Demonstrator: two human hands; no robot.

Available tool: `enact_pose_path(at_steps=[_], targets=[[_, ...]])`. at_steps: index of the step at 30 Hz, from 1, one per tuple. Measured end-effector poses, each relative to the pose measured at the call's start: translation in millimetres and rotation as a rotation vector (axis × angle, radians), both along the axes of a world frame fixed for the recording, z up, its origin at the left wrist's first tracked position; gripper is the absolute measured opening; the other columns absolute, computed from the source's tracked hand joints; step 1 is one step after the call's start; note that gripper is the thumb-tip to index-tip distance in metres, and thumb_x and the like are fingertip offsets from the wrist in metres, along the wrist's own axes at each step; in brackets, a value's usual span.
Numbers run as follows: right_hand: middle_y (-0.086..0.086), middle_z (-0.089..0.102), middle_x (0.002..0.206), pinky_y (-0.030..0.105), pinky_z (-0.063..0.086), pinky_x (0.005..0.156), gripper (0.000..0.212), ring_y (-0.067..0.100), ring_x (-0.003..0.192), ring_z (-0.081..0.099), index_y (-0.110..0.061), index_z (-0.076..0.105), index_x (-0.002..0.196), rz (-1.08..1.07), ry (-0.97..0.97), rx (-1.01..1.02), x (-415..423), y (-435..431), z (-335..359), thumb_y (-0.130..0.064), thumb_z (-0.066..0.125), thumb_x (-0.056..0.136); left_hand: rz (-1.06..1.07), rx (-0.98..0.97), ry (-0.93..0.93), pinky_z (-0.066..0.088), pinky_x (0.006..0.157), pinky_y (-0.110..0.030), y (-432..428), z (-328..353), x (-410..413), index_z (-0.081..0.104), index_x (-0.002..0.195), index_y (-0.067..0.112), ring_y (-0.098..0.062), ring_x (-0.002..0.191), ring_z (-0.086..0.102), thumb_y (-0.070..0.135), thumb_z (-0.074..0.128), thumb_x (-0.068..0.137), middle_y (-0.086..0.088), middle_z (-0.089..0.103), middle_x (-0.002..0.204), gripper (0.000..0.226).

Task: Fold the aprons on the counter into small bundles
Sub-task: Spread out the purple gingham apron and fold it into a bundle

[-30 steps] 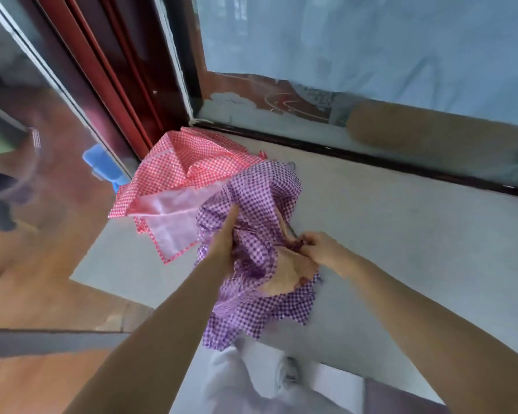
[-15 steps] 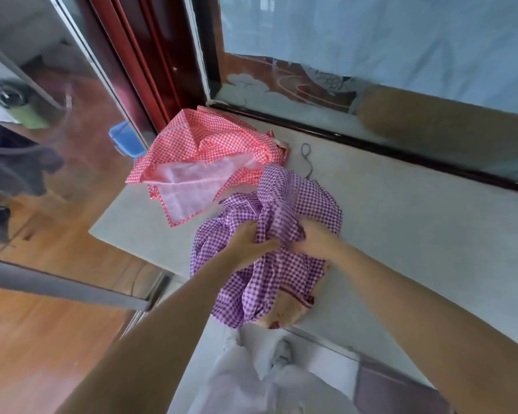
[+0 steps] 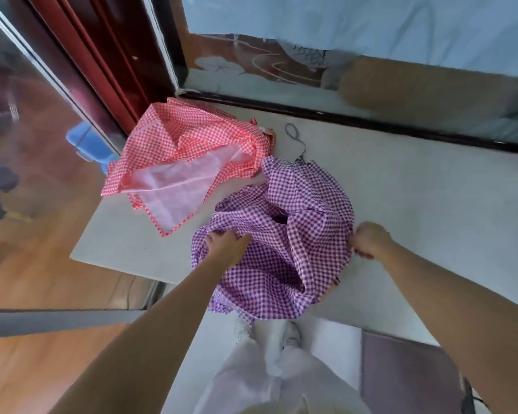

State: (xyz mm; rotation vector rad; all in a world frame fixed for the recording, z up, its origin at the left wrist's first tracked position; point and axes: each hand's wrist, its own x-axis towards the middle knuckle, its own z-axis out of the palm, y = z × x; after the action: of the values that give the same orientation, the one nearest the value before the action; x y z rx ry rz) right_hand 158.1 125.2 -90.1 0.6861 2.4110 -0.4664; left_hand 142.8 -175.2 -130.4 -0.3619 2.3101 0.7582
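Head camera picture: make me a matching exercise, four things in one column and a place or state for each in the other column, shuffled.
Things:
1. purple apron
2. red apron
3. left hand
4. right hand

Places or states:
A. lies untouched at the far left corner of the counter
B. grips the purple apron's right edge
C. grips the purple apron's left side
D. crumpled at the counter's near edge, between both hands

Pairs: 1-D, 2-A, 3-C, 4-B

Soft, even daylight is filling the scene, so the pale table [image 3: 431, 204] is looking bright and is carrying only faint shadows. The glass panel [image 3: 27, 130] on the left is showing hazy, smeared reflections. The wide lens is bending the dark window frame [image 3: 371, 128] near the edges, and the bottom corners are looking slightly blurred.
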Motion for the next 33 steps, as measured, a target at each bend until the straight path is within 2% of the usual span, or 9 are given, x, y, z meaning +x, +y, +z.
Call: enact_pose_path(at_steps=[5, 8, 10, 12, 15, 20, 23, 28, 33], targets=[[0.006, 0.047, 0.134, 0.032, 0.052, 0.085, 0.041, 0.015, 0.103, 0.058, -0.013, 0.046, 0.134, 0.068, 0.912, -0.350, -15.1, -39.2, -3.4, -0.034, 0.052, 0.099, 0.061, -0.171, 0.619, 0.029, 0.107, -0.042, 2.1, 16.4, -2.8, 0.042, 0.129, 0.009, -0.033, 0.124, 0.035, 0.036, 0.066, 0.082, -0.014, 0.037, 0.133, 0.059], [0.001, 0.034, 0.151, 0.034, 0.038, 0.103, 0.060, 0.020, 0.135, 0.040, -0.026, 0.040, 0.145, 0.388, 0.707, -0.259, -18.0, -70.0, -7.6, -0.046, 0.060, 0.092, -0.159, -0.072, 0.761, 0.024, 0.112, -0.045, 5.4, 19.2, -13.1, 0.040, 0.136, 0.017, -0.030, 0.133, 0.027, 0.038, 0.073, 0.075, -0.009, 0.035, 0.143, 0.073], [0.004, 0.049, 0.141, 0.034, 0.042, 0.099, 0.052, 0.024, 0.129, 0.047, -0.022, 0.051, 0.139, 0.534, 0.454, -0.021, -11.4, -70.0, -20.5, -0.036, 0.064, 0.090, -0.386, -0.064, 0.677, 0.024, 0.108, -0.043, 3.3, 17.0, -21.8, 0.057, 0.120, 0.020, -0.027, 0.129, 0.036, 0.045, 0.071, 0.080, -0.004, 0.056, 0.126, 0.049], [0.009, 0.066, 0.119, 0.038, 0.048, 0.089, 0.032, 0.030, 0.108, 0.061, -0.014, 0.065, 0.124, 0.318, 0.486, 0.043, 0.3, -57.9, -33.2, -0.019, 0.060, 0.093, -0.481, -0.122, 0.596, 0.030, 0.100, -0.039, -1.7, 17.0, -27.0, 0.059, 0.085, 0.016, -0.026, 0.109, 0.052, 0.046, 0.065, 0.087, -0.002, 0.065, 0.094, 0.030], [0.018, 0.069, 0.110, 0.044, 0.051, 0.087, 0.026, 0.039, 0.100, 0.064, -0.007, 0.070, 0.114, -0.210, 0.675, 0.119, 16.6, -27.6, -35.9, -0.008, 0.053, 0.094, -0.378, -0.163, 0.563, 0.043, 0.092, -0.040, -14.2, 13.6, -28.8, 0.050, 0.076, 0.019, -0.029, 0.085, 0.060, 0.036, 0.062, 0.090, -0.001, 0.060, 0.074, 0.025], [0.026, 0.068, 0.106, 0.043, 0.055, 0.084, 0.024, 0.041, 0.097, 0.066, 0.004, 0.068, 0.107, -0.502, 0.263, 0.078, 36.2, 13.9, -31.1, -0.007, 0.055, 0.090, -0.171, -0.294, 0.472, 0.048, 0.081, -0.038, -30.3, 11.2, -35.0, 0.054, 0.091, 0.016, -0.032, 0.088, 0.063, 0.024, 0.056, 0.088, -0.007, 0.065, 0.086, 0.009], [0.024, 0.066, 0.107, 0.042, 0.056, 0.081, 0.027, 0.038, 0.093, 0.066, 0.002, 0.065, 0.104, -0.479, 0.143, -0.006, 35.7, 16.1, -33.6, -0.019, 0.054, 0.091, -0.085, -0.382, 0.441, 0.042, 0.090, -0.045, -18.7, 12.8, -41.6, 0.048, 0.119, 0.003, -0.038, 0.108, 0.054, 0.011, 0.053, 0.082, -0.017, 0.056, 0.113, 0.038], [0.015, 0.045, 0.136, 0.046, 0.044, 0.104, 0.046, 0.029, 0.125, 0.046, -0.006, 0.049, 0.133, -0.191, 0.776, -0.035, 12.8, 6.7, -31.9, -0.026, 0.062, 0.093, -0.172, -0.321, 0.763, 0.033, 0.098, -0.047, 20.5, 17.3, -42.7, 0.053, 0.117, 0.010, -0.034, 0.112, 0.042, 0.012, 0.065, 0.067, -0.014, 0.046, 0.123, 0.052], [0.003, 0.011, 0.162, 0.039, 0.031, 0.115, 0.088, 0.025, 0.145, 0.025, -0.025, 0.015, 0.156, 0.379, 0.358, -0.198, -1.2, 7.6, -31.3, -0.033, 0.070, 0.088, -0.502, -0.330, 0.656, 0.028, 0.098, -0.044, 67.5, 18.0, -37.2, 0.055, 0.124, 0.023, -0.029, 0.119, 0.038, 0.042, 0.070, 0.072, -0.004, 0.050, 0.127, 0.057]])
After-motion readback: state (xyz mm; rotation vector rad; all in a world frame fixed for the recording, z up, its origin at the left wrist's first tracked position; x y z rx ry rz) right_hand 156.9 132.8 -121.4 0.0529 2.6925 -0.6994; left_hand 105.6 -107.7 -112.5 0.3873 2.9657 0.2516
